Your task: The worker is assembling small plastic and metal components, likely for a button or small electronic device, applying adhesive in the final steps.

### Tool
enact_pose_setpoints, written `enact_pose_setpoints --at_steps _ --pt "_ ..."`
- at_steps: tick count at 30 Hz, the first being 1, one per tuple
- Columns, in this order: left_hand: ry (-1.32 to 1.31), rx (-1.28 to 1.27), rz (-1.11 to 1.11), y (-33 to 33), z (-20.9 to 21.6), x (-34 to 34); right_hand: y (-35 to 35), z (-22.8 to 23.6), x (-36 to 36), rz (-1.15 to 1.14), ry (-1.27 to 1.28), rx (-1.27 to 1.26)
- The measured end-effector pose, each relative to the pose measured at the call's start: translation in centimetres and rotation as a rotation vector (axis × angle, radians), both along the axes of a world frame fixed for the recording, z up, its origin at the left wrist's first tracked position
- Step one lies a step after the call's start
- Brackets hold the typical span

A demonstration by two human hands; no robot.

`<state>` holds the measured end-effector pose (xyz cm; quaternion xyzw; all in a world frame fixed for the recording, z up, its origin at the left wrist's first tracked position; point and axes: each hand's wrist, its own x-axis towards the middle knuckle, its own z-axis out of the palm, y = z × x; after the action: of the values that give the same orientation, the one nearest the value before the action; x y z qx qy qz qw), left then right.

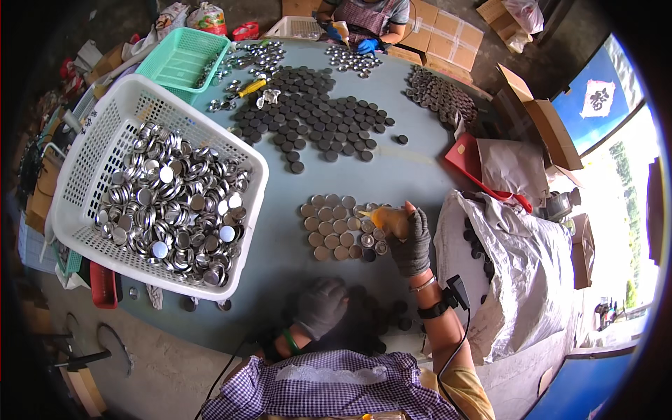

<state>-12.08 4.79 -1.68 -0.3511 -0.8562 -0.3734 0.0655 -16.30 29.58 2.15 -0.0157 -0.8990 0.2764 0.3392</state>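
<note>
My right hand [411, 245], in a grey fingerless-tipped glove, grips an amber squeeze bottle [392, 221]. Its yellow nozzle tilts left over a patch of round metal caps [326, 228] laid flat on the table. The caps nearest the nozzle look shinier inside, and a dark disc [368, 255] sits at the patch's lower edge. My left hand [322, 308], also gloved in grey, is low by the table's near edge with fingers curled. Whatever it may hold is hidden. Beside it, in shadow, lie several dark discs [378, 318].
A white basket [255, 189] heaped with metal caps stands left. Many dark discs [315, 112] cover the table's far middle. A yellow-handled tool [252, 87] lies near a green basket [150, 70]. Right are a white sack [518, 273] and red dustpan [465, 157]. Opposite, a blue-gloved co-worker [367, 46] works.
</note>
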Motion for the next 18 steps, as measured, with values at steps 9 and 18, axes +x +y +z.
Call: enact_pose_setpoints --at_steps 9,18 --pt "0.026 -0.003 0.008 -0.1 -0.4 0.0 -1.6 0.8 1.2 0.036 -0.055 -0.043" --pt "0.033 0.01 0.006 -0.2 -0.1 -0.1 -1.8 1.0 1.0 0.03 -0.076 0.02"
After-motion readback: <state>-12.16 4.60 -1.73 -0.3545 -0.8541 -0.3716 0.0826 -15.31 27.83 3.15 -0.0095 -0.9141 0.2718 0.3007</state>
